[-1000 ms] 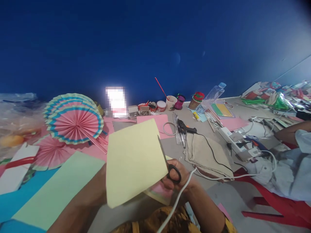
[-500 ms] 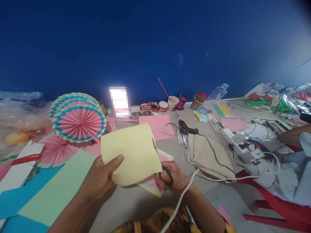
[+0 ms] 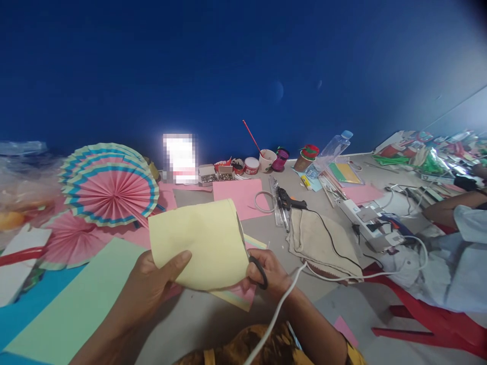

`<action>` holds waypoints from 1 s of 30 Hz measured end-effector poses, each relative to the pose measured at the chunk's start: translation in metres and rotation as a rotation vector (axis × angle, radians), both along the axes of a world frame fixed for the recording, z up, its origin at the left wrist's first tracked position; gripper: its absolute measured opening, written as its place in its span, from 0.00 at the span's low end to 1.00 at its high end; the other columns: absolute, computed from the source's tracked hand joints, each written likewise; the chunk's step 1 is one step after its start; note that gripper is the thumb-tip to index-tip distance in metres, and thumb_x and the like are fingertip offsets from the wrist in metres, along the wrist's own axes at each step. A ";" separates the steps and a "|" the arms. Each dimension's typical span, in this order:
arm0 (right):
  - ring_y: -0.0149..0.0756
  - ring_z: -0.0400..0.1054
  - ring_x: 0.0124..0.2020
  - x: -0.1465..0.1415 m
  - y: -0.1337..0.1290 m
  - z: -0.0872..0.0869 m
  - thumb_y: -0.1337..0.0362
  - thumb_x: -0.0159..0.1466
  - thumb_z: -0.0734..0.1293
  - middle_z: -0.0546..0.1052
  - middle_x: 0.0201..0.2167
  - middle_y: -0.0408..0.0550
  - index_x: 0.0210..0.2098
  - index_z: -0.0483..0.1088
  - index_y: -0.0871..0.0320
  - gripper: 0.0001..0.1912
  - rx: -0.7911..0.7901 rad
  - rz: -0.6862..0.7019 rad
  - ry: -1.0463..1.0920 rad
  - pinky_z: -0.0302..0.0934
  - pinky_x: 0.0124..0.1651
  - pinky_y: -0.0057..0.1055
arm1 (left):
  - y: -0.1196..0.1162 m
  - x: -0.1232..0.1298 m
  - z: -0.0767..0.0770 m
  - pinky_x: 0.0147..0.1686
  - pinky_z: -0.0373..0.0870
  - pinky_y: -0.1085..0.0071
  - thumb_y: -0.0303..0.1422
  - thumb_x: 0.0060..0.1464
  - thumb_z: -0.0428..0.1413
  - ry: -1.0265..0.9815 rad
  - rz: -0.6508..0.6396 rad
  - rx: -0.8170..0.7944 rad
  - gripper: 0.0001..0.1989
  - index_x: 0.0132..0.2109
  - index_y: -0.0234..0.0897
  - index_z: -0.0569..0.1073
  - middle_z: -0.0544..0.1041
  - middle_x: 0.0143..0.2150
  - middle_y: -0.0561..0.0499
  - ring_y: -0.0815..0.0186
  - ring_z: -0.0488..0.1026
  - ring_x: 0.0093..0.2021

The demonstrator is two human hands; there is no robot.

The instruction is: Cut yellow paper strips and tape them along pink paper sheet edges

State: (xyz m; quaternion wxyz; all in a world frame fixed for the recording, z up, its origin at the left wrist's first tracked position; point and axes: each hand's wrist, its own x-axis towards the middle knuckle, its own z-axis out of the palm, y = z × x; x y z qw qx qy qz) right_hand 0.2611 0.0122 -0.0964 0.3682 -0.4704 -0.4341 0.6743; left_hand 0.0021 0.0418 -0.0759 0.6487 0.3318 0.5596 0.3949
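A sheet of pale yellow paper (image 3: 198, 243) is held up in front of me, bent along its right side. My left hand (image 3: 160, 274) grips its lower left edge, thumb on the front face. At the paper's right edge, my right hand (image 3: 268, 268) is closed round the black handles of a pair of scissors (image 3: 259, 274). The blades are mostly hidden behind the paper. Below it lie pink and yellow paper pieces (image 3: 238, 299) on the grey table. A pale green sheet (image 3: 79, 299) lies under my left forearm.
Pink folded paper fans (image 3: 114, 195) stand at the left. Behind the paper are a glue gun (image 3: 291, 199), a folded cloth (image 3: 323, 243) and paint pots (image 3: 279, 159). A white cable (image 3: 281, 314) crosses my right forearm. A power strip (image 3: 369, 223) and another person's arm (image 3: 449, 205) are at the right.
The view has turned slightly to the right, so most things sit further left. Both hands keep their holds, and the scissor handles appear slightly higher along the paper's right edge.
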 end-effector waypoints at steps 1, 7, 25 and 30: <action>0.30 0.66 0.18 -0.001 0.001 0.000 0.50 0.54 0.72 0.75 0.17 0.44 0.26 0.67 0.56 0.17 -0.004 -0.002 -0.008 0.56 0.23 0.25 | 0.000 0.000 -0.002 0.40 0.85 0.62 0.46 0.42 0.76 0.003 -0.011 0.001 0.35 0.56 0.36 0.83 0.86 0.53 0.38 0.42 0.85 0.48; 0.29 0.65 0.17 -0.003 0.003 0.002 0.56 0.51 0.69 0.74 0.16 0.43 0.23 0.66 0.56 0.12 -0.027 -0.062 -0.049 0.54 0.21 0.23 | -0.002 0.002 -0.002 0.46 0.85 0.56 0.48 0.44 0.74 -0.006 -0.016 0.009 0.36 0.57 0.36 0.83 0.85 0.54 0.37 0.43 0.85 0.48; 0.27 0.60 0.13 -0.009 0.002 0.001 0.54 0.50 0.70 0.70 0.12 0.40 0.20 0.63 0.54 0.15 -0.105 -0.111 -0.017 0.52 0.19 0.24 | -0.006 0.010 0.007 0.44 0.85 0.60 0.50 0.42 0.74 0.020 0.032 -0.031 0.37 0.56 0.35 0.83 0.85 0.55 0.37 0.43 0.85 0.48; 0.27 0.61 0.13 -0.009 0.001 0.002 0.53 0.51 0.70 0.71 0.13 0.41 0.20 0.63 0.54 0.15 -0.111 -0.118 -0.040 0.53 0.19 0.24 | -0.001 -0.001 -0.006 0.47 0.84 0.57 0.46 0.43 0.75 -0.063 -0.054 -0.061 0.33 0.56 0.37 0.83 0.84 0.57 0.38 0.43 0.84 0.49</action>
